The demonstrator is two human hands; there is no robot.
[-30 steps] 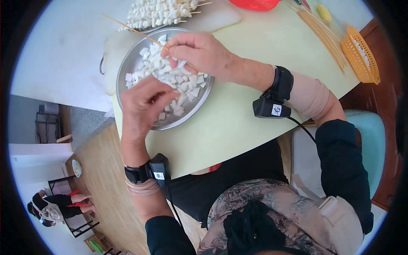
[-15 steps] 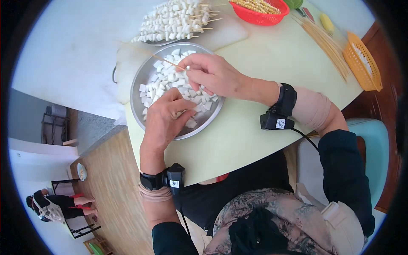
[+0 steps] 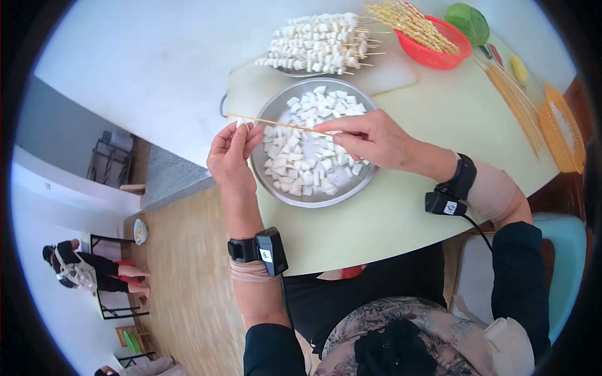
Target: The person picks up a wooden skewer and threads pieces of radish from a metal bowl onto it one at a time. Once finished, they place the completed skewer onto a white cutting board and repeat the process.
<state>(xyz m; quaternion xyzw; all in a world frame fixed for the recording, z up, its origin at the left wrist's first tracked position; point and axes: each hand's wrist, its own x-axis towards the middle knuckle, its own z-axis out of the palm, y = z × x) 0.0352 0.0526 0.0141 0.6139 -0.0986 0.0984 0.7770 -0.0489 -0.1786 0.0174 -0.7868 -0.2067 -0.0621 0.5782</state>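
Note:
My right hand (image 3: 376, 139) pinches a thin bamboo skewer (image 3: 282, 124) near one end, over a round metal basin (image 3: 311, 203). The skewer runs left across the basin, its far end close to my left hand (image 3: 233, 153). Between thumb and fingers my left hand holds a small white chunk (image 3: 242, 123), at the basin's left edge and near the skewer's tip. Cut white chunks (image 3: 295, 150) of the same kind lie loose in the basin. Just beyond it, filled skewers of white chunks (image 3: 316, 44) are heaped on a plate.
A red basket (image 3: 433, 57) of yellowish skewers stands at the back right, with a green cabbage (image 3: 468, 25) beside it. Loose bamboo skewers (image 3: 514, 100) and an orange basket (image 3: 561, 128) lie to the right. Across the room is another person (image 3: 78, 266).
My left hand has risen out of the basin with a white chunk. My right hand has lowered, bringing the skewer across toward it. The whole view has shifted.

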